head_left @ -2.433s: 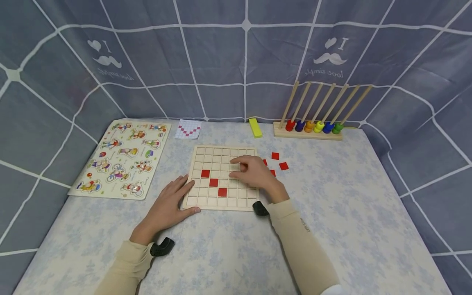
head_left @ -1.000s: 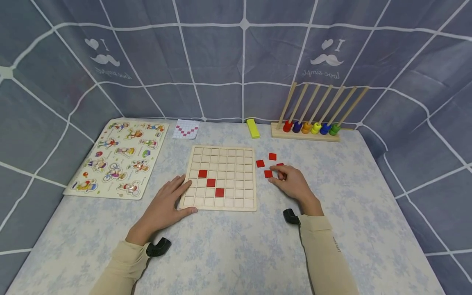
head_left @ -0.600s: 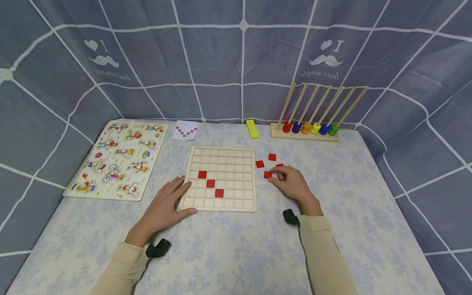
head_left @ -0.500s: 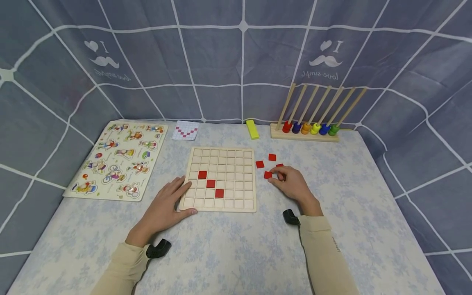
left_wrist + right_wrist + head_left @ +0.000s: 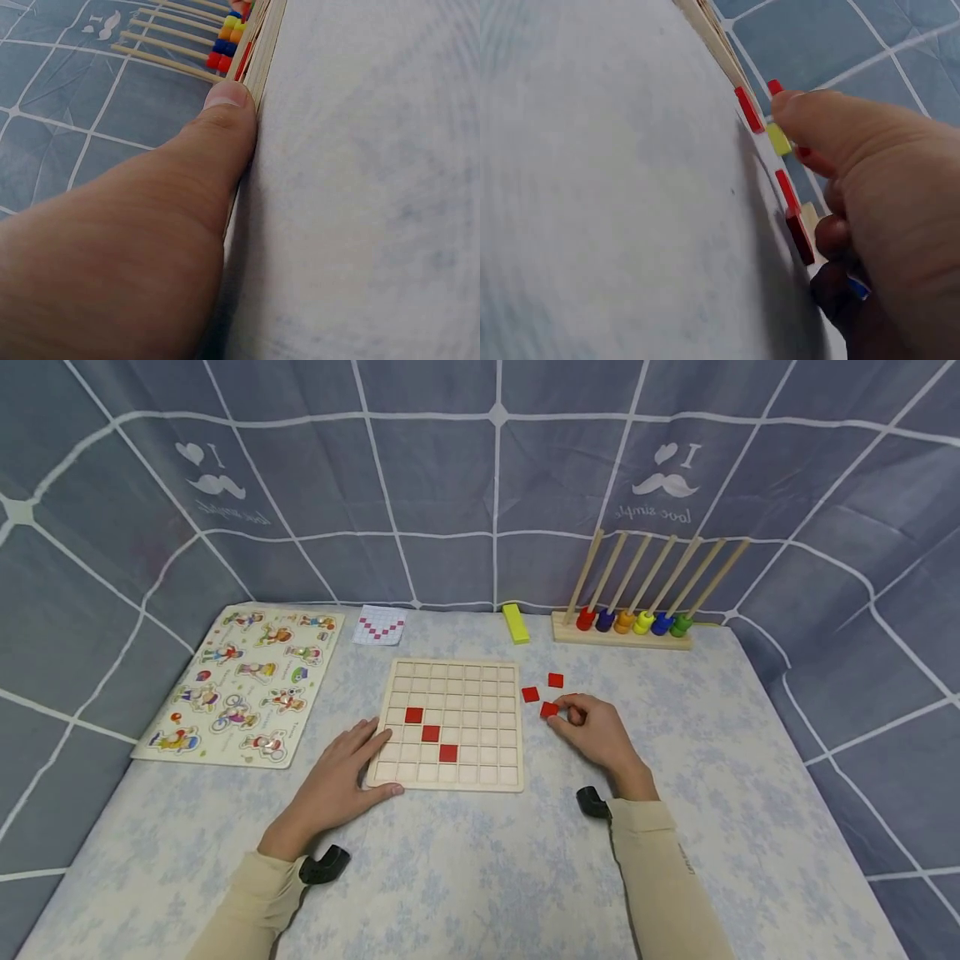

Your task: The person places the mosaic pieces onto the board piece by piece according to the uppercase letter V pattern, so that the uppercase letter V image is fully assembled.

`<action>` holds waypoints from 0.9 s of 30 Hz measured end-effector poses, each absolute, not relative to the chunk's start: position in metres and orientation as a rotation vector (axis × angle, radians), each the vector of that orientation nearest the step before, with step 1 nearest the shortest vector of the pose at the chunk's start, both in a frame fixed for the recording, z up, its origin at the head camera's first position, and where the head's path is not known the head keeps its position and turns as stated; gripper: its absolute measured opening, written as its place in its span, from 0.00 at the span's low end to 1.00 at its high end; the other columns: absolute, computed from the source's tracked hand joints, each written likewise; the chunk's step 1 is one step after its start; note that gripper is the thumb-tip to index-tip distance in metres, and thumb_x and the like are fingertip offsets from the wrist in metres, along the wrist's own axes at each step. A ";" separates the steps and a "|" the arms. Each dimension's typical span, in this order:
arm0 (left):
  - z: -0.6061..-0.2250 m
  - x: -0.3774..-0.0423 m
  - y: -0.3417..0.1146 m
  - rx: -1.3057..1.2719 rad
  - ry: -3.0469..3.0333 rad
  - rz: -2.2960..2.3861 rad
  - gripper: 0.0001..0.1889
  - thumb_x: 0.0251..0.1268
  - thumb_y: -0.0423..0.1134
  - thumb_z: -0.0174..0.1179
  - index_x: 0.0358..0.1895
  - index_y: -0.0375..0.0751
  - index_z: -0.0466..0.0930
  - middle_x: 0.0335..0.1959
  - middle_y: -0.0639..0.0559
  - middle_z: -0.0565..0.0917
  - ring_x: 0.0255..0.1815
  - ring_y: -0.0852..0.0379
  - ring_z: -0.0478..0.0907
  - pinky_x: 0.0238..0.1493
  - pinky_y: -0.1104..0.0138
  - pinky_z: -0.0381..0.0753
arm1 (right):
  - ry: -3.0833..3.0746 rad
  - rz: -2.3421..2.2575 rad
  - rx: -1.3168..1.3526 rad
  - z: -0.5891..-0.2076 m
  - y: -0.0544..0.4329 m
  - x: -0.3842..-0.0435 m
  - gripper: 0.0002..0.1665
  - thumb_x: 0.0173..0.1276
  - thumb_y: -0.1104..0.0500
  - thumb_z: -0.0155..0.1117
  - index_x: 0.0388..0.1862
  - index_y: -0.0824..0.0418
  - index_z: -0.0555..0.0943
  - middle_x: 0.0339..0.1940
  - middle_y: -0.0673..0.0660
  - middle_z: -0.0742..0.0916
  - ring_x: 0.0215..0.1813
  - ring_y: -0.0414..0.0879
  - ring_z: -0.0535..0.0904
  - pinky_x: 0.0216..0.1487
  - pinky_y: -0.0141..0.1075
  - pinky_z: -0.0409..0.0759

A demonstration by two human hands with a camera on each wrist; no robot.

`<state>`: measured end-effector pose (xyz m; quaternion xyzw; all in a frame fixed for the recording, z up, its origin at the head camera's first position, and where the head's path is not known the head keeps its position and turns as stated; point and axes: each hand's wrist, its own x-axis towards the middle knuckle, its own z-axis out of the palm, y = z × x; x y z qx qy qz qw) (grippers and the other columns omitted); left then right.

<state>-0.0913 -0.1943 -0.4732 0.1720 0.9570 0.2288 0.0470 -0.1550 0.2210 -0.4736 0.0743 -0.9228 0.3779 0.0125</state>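
Note:
A square wooden grid board point(image 5: 483, 781) lies on the table with three red tiles in a descending diagonal, the middle one a red tile point(image 5: 431, 733). At its lower-left corner rests my left hand point(image 5: 333, 781), fingers along the left edge. My left thumb point(image 5: 221, 124) touches the near edge. To the board's right, my right hand point(image 5: 596, 731) pinches a red square tile point(image 5: 549, 710) between thumb and index finger. In the right wrist view that tile point(image 5: 775, 86) is raised off the table. Loose red tiles lie close by, including one tile point(image 5: 530, 694); another is mostly hidden behind the fingers.
At the back stand a paper pattern card point(image 5: 379, 625) with a pink V, a yellow block point(image 5: 516, 623) and a wooden peg rack point(image 5: 622, 641) with coloured beads. A picture puzzle board point(image 5: 240, 685) lies at left. A tiled-pattern curtain point(image 5: 420, 468) encloses the table.
My right hand has moved from over the board to the loose tiles at right. It has since pinched one and raised it slightly. My left hand has stayed at the board's corner.

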 end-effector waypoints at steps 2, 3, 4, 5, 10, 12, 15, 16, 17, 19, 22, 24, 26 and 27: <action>-0.472 -0.092 -0.194 0.515 2.911 0.697 0.50 0.59 0.64 0.69 0.80 0.45 0.61 0.83 0.41 0.56 0.84 0.38 0.50 0.81 0.40 0.52 | -2.871 1.170 0.243 -0.471 0.217 -0.156 0.14 0.68 0.52 0.73 0.46 0.58 0.85 0.24 0.51 0.72 0.31 0.47 0.69 0.44 0.40 0.74; -0.472 -0.092 -0.194 0.512 2.909 0.699 0.50 0.59 0.63 0.69 0.80 0.45 0.61 0.83 0.41 0.56 0.84 0.37 0.50 0.81 0.40 0.51 | -2.865 1.170 0.252 -0.469 0.214 -0.156 0.14 0.68 0.52 0.73 0.46 0.58 0.85 0.24 0.52 0.72 0.32 0.47 0.69 0.44 0.40 0.74; -0.472 -0.092 -0.194 0.512 2.907 0.702 0.50 0.59 0.63 0.69 0.80 0.45 0.61 0.83 0.41 0.56 0.84 0.37 0.50 0.81 0.40 0.51 | -2.859 1.169 0.261 -0.468 0.212 -0.157 0.14 0.68 0.52 0.73 0.47 0.58 0.85 0.24 0.52 0.73 0.32 0.47 0.69 0.43 0.40 0.74; -0.472 -0.092 -0.194 0.514 2.906 0.704 0.50 0.59 0.63 0.69 0.80 0.45 0.61 0.83 0.41 0.56 0.84 0.37 0.50 0.81 0.40 0.51 | -2.850 1.175 0.271 -0.465 0.209 -0.157 0.14 0.68 0.52 0.73 0.47 0.59 0.85 0.24 0.52 0.72 0.31 0.47 0.69 0.43 0.40 0.74; -0.473 -0.092 -0.194 0.522 2.911 0.700 0.50 0.59 0.64 0.70 0.80 0.44 0.61 0.83 0.40 0.57 0.84 0.38 0.51 0.81 0.40 0.52 | -2.808 1.183 0.337 -0.455 0.193 -0.159 0.14 0.69 0.53 0.73 0.48 0.59 0.86 0.24 0.52 0.71 0.30 0.46 0.67 0.41 0.40 0.73; -0.474 -0.093 -0.195 0.522 2.918 0.692 0.50 0.59 0.64 0.70 0.80 0.45 0.61 0.83 0.40 0.57 0.84 0.38 0.51 0.81 0.41 0.52 | -2.799 1.191 0.361 -0.452 0.186 -0.161 0.14 0.69 0.52 0.72 0.49 0.58 0.86 0.23 0.51 0.71 0.30 0.46 0.65 0.39 0.40 0.71; -0.474 -0.093 -0.195 0.524 2.920 0.693 0.50 0.59 0.63 0.70 0.80 0.45 0.61 0.83 0.41 0.57 0.84 0.38 0.51 0.81 0.41 0.51 | -2.790 1.222 0.383 -0.445 0.171 -0.165 0.15 0.69 0.52 0.72 0.50 0.57 0.86 0.23 0.50 0.71 0.29 0.45 0.65 0.38 0.39 0.69; -0.474 -0.093 -0.195 0.526 2.919 0.696 0.50 0.59 0.63 0.70 0.80 0.45 0.61 0.83 0.41 0.57 0.84 0.38 0.51 0.81 0.40 0.51 | -2.792 1.227 0.384 -0.443 0.165 -0.167 0.15 0.69 0.51 0.72 0.50 0.57 0.86 0.23 0.50 0.71 0.29 0.45 0.65 0.38 0.39 0.69; -0.474 -0.093 -0.195 0.526 2.916 0.697 0.50 0.59 0.64 0.70 0.80 0.45 0.61 0.83 0.41 0.56 0.84 0.38 0.51 0.81 0.40 0.51 | -2.796 1.230 0.388 -0.440 0.160 -0.168 0.16 0.68 0.51 0.73 0.50 0.57 0.86 0.23 0.50 0.71 0.29 0.45 0.65 0.38 0.38 0.70; -0.473 -0.092 -0.194 0.530 2.913 0.703 0.50 0.59 0.64 0.69 0.80 0.45 0.61 0.83 0.40 0.57 0.83 0.37 0.51 0.80 0.39 0.52 | -2.810 1.233 0.397 -0.436 0.147 -0.171 0.16 0.68 0.50 0.73 0.50 0.57 0.86 0.23 0.50 0.71 0.30 0.45 0.66 0.39 0.38 0.70; -0.472 -0.091 -0.194 0.522 2.917 0.701 0.50 0.59 0.64 0.69 0.80 0.44 0.61 0.83 0.40 0.57 0.83 0.36 0.51 0.80 0.39 0.53 | -2.838 1.205 0.446 -0.431 0.125 -0.178 0.17 0.68 0.48 0.72 0.50 0.55 0.87 0.22 0.49 0.71 0.30 0.45 0.66 0.40 0.38 0.70; -0.472 -0.091 -0.194 0.519 2.918 0.704 0.49 0.59 0.63 0.69 0.80 0.44 0.61 0.83 0.40 0.57 0.83 0.36 0.51 0.80 0.38 0.53 | -2.854 1.193 0.498 -0.429 0.110 -0.183 0.17 0.69 0.48 0.72 0.51 0.55 0.87 0.21 0.49 0.70 0.30 0.44 0.66 0.41 0.38 0.70; -0.472 -0.091 -0.193 0.515 2.917 0.706 0.49 0.59 0.63 0.70 0.80 0.44 0.62 0.83 0.40 0.57 0.83 0.36 0.51 0.80 0.39 0.53 | -2.867 1.173 0.545 -0.428 0.095 -0.187 0.17 0.69 0.48 0.71 0.52 0.54 0.87 0.21 0.49 0.70 0.29 0.43 0.66 0.41 0.36 0.70; -0.472 -0.091 -0.193 0.515 2.915 0.707 0.49 0.59 0.63 0.70 0.80 0.45 0.62 0.83 0.40 0.57 0.83 0.36 0.51 0.80 0.38 0.53 | -2.871 1.172 0.563 -0.428 0.088 -0.189 0.17 0.70 0.48 0.71 0.52 0.54 0.87 0.20 0.48 0.70 0.28 0.43 0.65 0.40 0.36 0.70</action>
